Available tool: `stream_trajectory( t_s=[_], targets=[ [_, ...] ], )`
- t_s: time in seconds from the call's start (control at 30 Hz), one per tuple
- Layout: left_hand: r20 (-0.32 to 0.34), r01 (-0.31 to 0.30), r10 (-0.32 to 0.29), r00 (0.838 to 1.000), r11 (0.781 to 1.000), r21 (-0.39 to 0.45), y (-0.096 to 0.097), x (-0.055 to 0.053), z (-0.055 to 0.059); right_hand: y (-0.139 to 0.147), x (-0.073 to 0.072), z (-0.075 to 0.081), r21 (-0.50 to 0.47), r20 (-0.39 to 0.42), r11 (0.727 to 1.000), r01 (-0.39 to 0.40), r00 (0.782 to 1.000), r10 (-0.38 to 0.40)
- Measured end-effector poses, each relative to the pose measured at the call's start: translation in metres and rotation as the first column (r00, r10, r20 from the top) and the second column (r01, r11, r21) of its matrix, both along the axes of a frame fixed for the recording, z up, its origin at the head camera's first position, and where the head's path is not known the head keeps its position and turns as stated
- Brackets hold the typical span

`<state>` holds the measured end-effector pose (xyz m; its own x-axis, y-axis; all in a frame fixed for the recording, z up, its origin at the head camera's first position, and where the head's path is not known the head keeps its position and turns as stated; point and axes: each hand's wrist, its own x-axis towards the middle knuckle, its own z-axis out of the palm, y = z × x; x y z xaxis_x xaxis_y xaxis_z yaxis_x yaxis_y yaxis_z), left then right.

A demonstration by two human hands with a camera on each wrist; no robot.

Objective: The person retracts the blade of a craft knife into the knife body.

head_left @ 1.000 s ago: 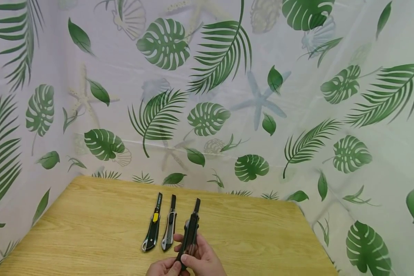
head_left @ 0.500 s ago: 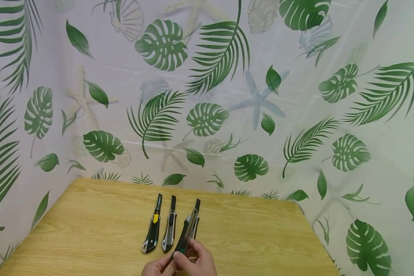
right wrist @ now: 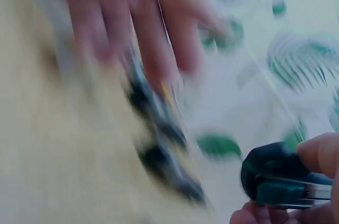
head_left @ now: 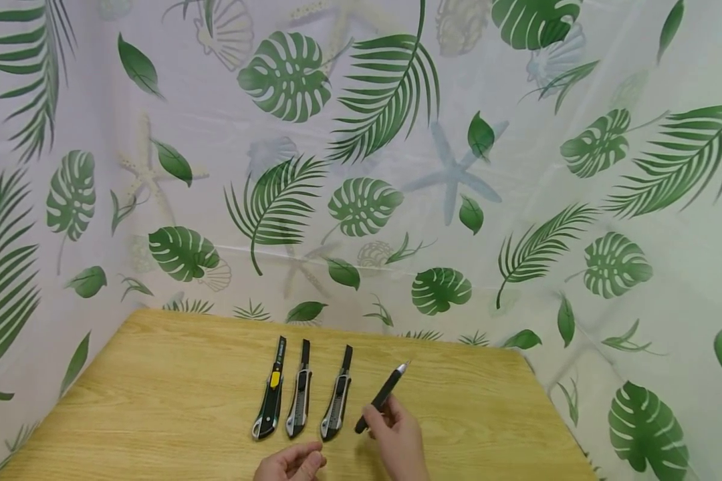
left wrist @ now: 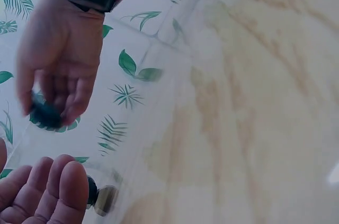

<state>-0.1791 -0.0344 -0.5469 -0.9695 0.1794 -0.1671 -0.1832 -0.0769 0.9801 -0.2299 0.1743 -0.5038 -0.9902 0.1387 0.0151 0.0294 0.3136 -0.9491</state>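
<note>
My right hand [head_left: 397, 437] pinches a dark-handled utility knife [head_left: 388, 391] above the table, its silvery tip slanting up to the right. The black and green end of that knife [right wrist: 273, 176] shows in the right wrist view. Fingers loosely bent and holding nothing, my left hand [head_left: 291, 462] is near the table's front. Beyond it lie three snap-off knives in a row, their dark blades pointing away: one with a yellow slider [head_left: 269, 401], a grey and black one in the middle [head_left: 299, 402], and a similar one on the right [head_left: 336, 404].
The wood-grain table [head_left: 174, 381] carries the row of knives. Behind it and along both sides hangs a white curtain [head_left: 361, 133] printed with green leaves, starfish and shells. Both wrist views are partly blurred.
My hands have parted. The right hand has carried the held knife rightward, off the rightmost lying knife, which shows fully now. My left hand has let go of the held knife.
</note>
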Motion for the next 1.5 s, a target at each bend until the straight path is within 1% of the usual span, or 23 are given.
stream_trajectory(
  t_s=[0.03, 0.1, 0.17, 0.2, 0.33, 0.43, 0.53, 0.6, 0.67, 0.77, 0.8, 0.87, 0.93, 0.97, 1.03, 1.1, 1.13, 1.17, 1.23, 1.3, 1.4, 1.47, 1.5],
  targets=[
    [0.001, 0.003, -0.003, 1.000, 1.000, 0.000, 0.001, 0.000, 0.001, 0.015, -0.006, 0.002, 0.075, -0.008, 0.996, 0.037, 0.999, -0.037],
    [-0.003, 0.004, -0.004, 1.000, 1.000, -0.006, 0.002, 0.002, 0.001, 0.046, -0.020, 0.004, 0.238, -0.034, 0.966, 0.103, 0.995, -0.098],
    [-0.010, 0.011, -0.011, 1.000, 1.000, -0.008, 0.003, 0.003, 0.002, 0.077, -0.032, 0.004, 0.379, -0.041, 0.913, 0.149, 0.989, -0.144],
    [-0.012, 0.017, -0.017, 1.000, 1.000, -0.009, 0.003, 0.003, 0.002, 0.092, -0.037, 0.004, 0.440, -0.034, 0.884, 0.154, 0.987, -0.155],
    [-0.017, 0.041, -0.041, 0.999, 0.999, 0.000, 0.003, 0.004, 0.002, 0.144, -0.051, -0.004, 0.619, 0.040, 0.778, 0.109, 0.985, -0.170],
    [-0.016, 0.049, -0.049, 0.999, 0.999, 0.012, 0.003, 0.004, 0.002, 0.166, -0.057, -0.009, 0.707, 0.100, 0.705, 0.054, 0.979, -0.176],
    [-0.010, 0.051, -0.050, 0.999, 0.999, 0.019, 0.003, 0.004, 0.001, 0.175, -0.061, -0.011, 0.762, 0.142, 0.648, 0.015, 0.972, -0.189],
    [-0.004, 0.052, -0.052, 0.999, 0.998, 0.022, 0.003, 0.004, 0.000, 0.177, -0.063, -0.012, 0.787, 0.152, 0.616, -0.005, 0.971, -0.186],
    [0.001, 0.053, -0.053, 0.999, 0.998, 0.025, 0.004, 0.004, -0.001, 0.178, -0.065, -0.012, 0.806, 0.154, 0.592, -0.019, 0.972, -0.178],
    [-0.001, 0.055, -0.055, 0.998, 0.998, 0.027, 0.004, 0.004, -0.001, 0.176, -0.069, -0.015, 0.820, 0.158, 0.572, -0.027, 0.971, -0.181],
    [0.000, 0.056, -0.056, 0.998, 0.998, 0.025, 0.005, 0.004, -0.001, 0.175, -0.070, -0.016, 0.824, 0.158, 0.566, -0.020, 0.968, -0.196],
    [0.001, 0.062, -0.062, 0.998, 0.998, 0.022, 0.005, 0.004, -0.001, 0.167, -0.072, -0.018, 0.845, 0.139, 0.536, 0.002, 0.965, -0.223],
    [0.002, 0.071, -0.071, 0.997, 0.997, 0.018, 0.005, 0.004, -0.001, 0.152, -0.074, -0.018, 0.857, 0.099, 0.514, 0.030, 0.970, -0.222],
    [0.003, 0.076, -0.076, 0.997, 0.997, 0.014, 0.005, 0.004, -0.001, 0.141, -0.074, -0.017, 0.856, 0.075, 0.515, 0.043, 0.975, -0.207],
    [-0.003, 0.081, -0.081, 0.997, 0.997, 0.012, 0.006, 0.004, 0.000, 0.113, -0.074, -0.013, 0.836, 0.041, 0.547, 0.041, 0.990, -0.137],
    [-0.011, 0.080, -0.080, 0.997, 0.997, 0.013, 0.007, 0.005, 0.001, 0.080, -0.073, -0.008, 0.786, 0.038, 0.619, -0.002, 0.998, -0.045],
    [-0.014, 0.077, -0.077, 0.997, 0.997, 0.012, 0.007, 0.005, 0.001, 0.063, -0.072, -0.006, 0.754, 0.049, 0.656, -0.035, 0.999, -0.003],
    [-0.017, 0.073, -0.073, 0.997, 0.997, 0.013, 0.007, 0.005, 0.001, 0.046, -0.072, -0.006, 0.726, 0.061, 0.684, -0.065, 0.998, 0.030],
    [-0.015, 0.066, -0.066, 0.998, 0.998, 0.018, 0.008, 0.005, 0.001, 0.014, -0.069, -0.006, 0.688, 0.081, 0.717, -0.114, 0.993, 0.081],
    [-0.009, 0.062, -0.062, 0.998, 0.998, 0.012, 0.008, 0.005, 0.001, -0.013, -0.068, -0.008, 0.679, 0.105, 0.721, -0.138, 0.990, 0.090],
    [-0.007, 0.063, -0.063, 0.998, 0.998, -0.009, 0.007, 0.003, 0.001, -0.043, -0.069, -0.012, 0.707, 0.119, 0.694, -0.139, 0.990, 0.077],
    [-0.011, 0.064, -0.064, 0.998, 0.998, -0.024, 0.007, 0.003, 0.001, -0.054, -0.071, -0.014, 0.726, 0.130, 0.673, -0.139, 0.989, 0.063],
    [-0.014, 0.063, -0.064, 0.998, 0.998, -0.029, 0.007, 0.002, 0.001, -0.057, -0.071, -0.015, 0.724, 0.137, 0.675, -0.140, 0.989, 0.058]
  ],
)
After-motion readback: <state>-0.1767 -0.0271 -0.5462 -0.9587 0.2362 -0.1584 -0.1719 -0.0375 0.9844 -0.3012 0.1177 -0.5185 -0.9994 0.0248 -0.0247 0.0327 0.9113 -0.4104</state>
